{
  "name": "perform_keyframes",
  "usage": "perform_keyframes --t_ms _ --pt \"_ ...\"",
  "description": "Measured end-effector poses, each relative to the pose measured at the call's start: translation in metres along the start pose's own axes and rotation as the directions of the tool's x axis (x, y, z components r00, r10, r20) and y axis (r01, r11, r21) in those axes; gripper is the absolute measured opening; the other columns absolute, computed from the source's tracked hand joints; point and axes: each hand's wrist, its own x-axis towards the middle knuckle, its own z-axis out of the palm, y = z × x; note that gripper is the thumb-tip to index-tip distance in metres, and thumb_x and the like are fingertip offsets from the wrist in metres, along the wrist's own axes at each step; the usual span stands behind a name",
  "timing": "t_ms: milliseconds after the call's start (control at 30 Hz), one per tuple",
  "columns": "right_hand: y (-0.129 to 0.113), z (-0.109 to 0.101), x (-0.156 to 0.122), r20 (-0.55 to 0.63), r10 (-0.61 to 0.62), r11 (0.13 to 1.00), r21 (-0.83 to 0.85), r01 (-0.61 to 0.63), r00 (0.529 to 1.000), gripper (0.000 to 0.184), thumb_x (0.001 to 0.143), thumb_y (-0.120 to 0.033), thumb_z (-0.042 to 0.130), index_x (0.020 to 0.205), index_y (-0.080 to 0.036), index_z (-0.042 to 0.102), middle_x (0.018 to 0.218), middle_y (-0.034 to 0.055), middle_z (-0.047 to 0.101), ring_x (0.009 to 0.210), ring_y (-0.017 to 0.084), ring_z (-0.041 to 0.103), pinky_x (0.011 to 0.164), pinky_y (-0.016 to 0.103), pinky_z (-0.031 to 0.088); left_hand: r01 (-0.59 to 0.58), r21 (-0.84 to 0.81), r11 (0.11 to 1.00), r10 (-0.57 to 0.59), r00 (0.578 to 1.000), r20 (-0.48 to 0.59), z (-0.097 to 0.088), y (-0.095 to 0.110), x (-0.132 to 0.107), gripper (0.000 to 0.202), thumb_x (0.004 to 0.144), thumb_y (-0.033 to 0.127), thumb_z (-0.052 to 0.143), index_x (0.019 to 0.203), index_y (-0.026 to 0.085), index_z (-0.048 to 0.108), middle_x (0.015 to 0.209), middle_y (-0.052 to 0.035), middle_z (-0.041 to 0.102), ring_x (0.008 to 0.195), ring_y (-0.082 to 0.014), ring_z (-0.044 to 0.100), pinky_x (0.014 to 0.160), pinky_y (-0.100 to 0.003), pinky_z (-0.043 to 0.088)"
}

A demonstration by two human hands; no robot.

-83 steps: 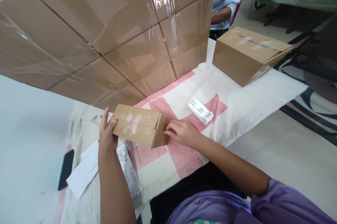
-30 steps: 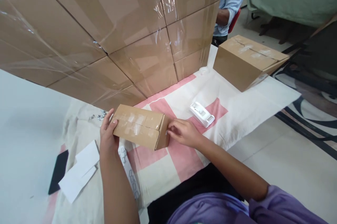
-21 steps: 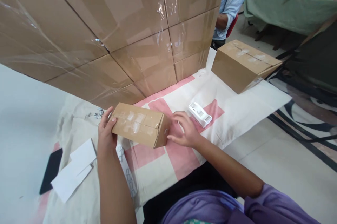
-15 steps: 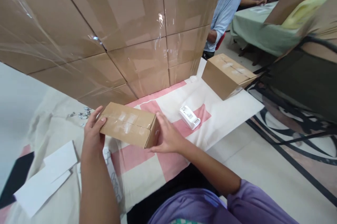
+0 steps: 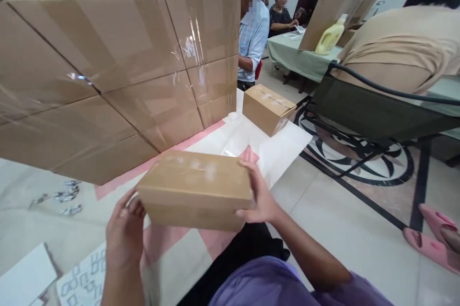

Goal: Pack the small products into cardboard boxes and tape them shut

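Note:
A closed brown cardboard box (image 5: 196, 191) is held up between my two hands, over the pink-and-white cloth on the table. Clear tape shows on its top. My left hand (image 5: 125, 229) grips the left end, its fingers bent against the corner. At the other end my right hand (image 5: 260, 195) clasps the box, fingers on the upper edge and thumb on the front side. Behind the box, a small white object (image 5: 229, 153) is mostly hidden. A second cardboard box (image 5: 268, 109) rests farther back on the table's white sheet.
A wall of taped cardboard boxes (image 5: 143, 71) stands across the back left. White cards (image 5: 27, 275), a patterned sheet (image 5: 84, 277) and small metallic pieces (image 5: 68, 195) lie at left. To the right are a dark folding chair (image 5: 373, 109) with a person in it and pink slippers (image 5: 427, 248).
The held box has come nearer and moved right, tilting so that its front side shows. My view has swung up and right, bringing more of the room in.

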Motion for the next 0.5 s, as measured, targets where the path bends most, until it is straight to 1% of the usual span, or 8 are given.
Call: perform_keyframes --t_ms 67,133,167,233,300,367,433,500 --pt "-0.016 -0.041 -0.021 -0.156 -0.037 0.992 -0.128 0.017 0.987 0.098 0.068 -0.064 0.079 0.150 -0.032 0.036 0.147 0.0117 0.042 0.131 0.038 0.051 0.106 0.055 0.048 0.061 -0.060 0.996 -0.058 0.997 0.051 0.015 -0.016 -0.020 0.053 0.079 0.053 0.075 0.121 0.022 0.067 0.112 -0.0074 0.077 0.111 -0.0256 0.069 0.090 -0.035 0.054" --pt "-0.028 -0.082 -0.041 -0.329 -0.153 0.950 -0.310 0.046 0.932 0.095 0.069 -0.066 0.077 0.149 -0.031 0.040 0.144 0.0125 0.044 0.128 0.040 0.052 0.104 0.060 0.048 0.132 -0.071 0.989 -0.123 0.985 0.121 0.030 -0.031 -0.038 0.049 0.079 0.049 0.077 0.118 0.021 0.068 0.110 -0.0088 0.077 0.108 -0.0262 0.071 0.089 -0.035 0.054" --pt "-0.031 -0.103 -0.049 -0.395 -0.236 0.908 -0.416 0.056 0.888 0.094 0.068 -0.067 0.078 0.148 -0.030 0.043 0.142 0.0130 0.045 0.128 0.041 0.052 0.104 0.062 0.048 0.158 -0.042 0.987 -0.150 0.977 0.150 0.037 -0.037 -0.045 0.047 0.080 0.049 0.077 0.117 0.020 0.068 0.110 -0.0094 0.077 0.106 -0.0259 0.071 0.089 -0.035 0.054" --pt "-0.032 -0.141 -0.065 -0.497 -0.388 0.801 -0.599 0.017 0.776 0.098 0.062 -0.066 0.082 0.145 -0.029 0.047 0.140 0.0141 0.045 0.129 0.044 0.051 0.106 0.066 0.045 0.179 0.052 0.982 -0.186 0.961 0.202 0.047 -0.045 -0.055 0.045 0.083 0.049 0.076 0.116 0.019 0.069 0.110 -0.0101 0.077 0.102 -0.0248 0.072 0.090 -0.035 0.054" --pt "-0.024 -0.172 -0.076 -0.564 -0.456 0.721 -0.688 -0.085 0.689 0.099 0.059 -0.058 0.086 0.145 -0.028 0.047 0.141 0.0153 0.045 0.132 0.045 0.049 0.110 0.066 0.041 0.178 0.115 0.977 -0.201 0.947 0.252 0.052 -0.046 -0.058 0.045 0.085 0.050 0.074 0.117 0.018 0.068 0.111 -0.0108 0.076 0.100 -0.0242 0.072 0.089 -0.035 0.054" --pt "-0.007 -0.196 -0.083 -0.619 -0.445 0.718 -0.678 -0.155 0.647 0.097 0.059 -0.050 0.087 0.143 -0.029 0.044 0.144 0.0161 0.044 0.134 0.044 0.050 0.110 0.064 0.043 0.177 0.120 0.977 -0.205 0.939 0.276 0.053 -0.043 -0.056 0.046 0.086 0.050 0.072 0.118 0.018 0.068 0.110 -0.0106 0.076 0.098 -0.0237 0.072 0.087 -0.034 0.054" --pt "0.015 -0.212 -0.084 -0.676 -0.368 0.767 -0.609 -0.203 0.638 0.095 0.060 -0.045 0.087 0.141 -0.029 0.040 0.145 0.0171 0.045 0.133 0.043 0.052 0.103 0.061 0.049 0.185 0.105 0.977 -0.207 0.939 0.276 0.052 -0.040 -0.053 0.046 0.086 0.051 0.072 0.118 0.018 0.068 0.108 -0.0101 0.076 0.097 -0.0239 0.071 0.086 -0.034 0.053" --pt "0.039 -0.221 -0.080 -0.715 -0.268 0.805 -0.534 -0.257 0.646 0.096 0.060 -0.043 0.086 0.139 -0.029 0.035 0.147 0.0182 0.044 0.133 0.041 0.053 0.094 0.058 0.056 0.199 0.097 0.975 -0.218 0.941 0.260 0.050 -0.039 -0.051 0.047 0.084 0.052 0.073 0.116 0.018 0.069 0.107 -0.0098 0.076 0.099 -0.0248 0.071 0.087 -0.035 0.053"
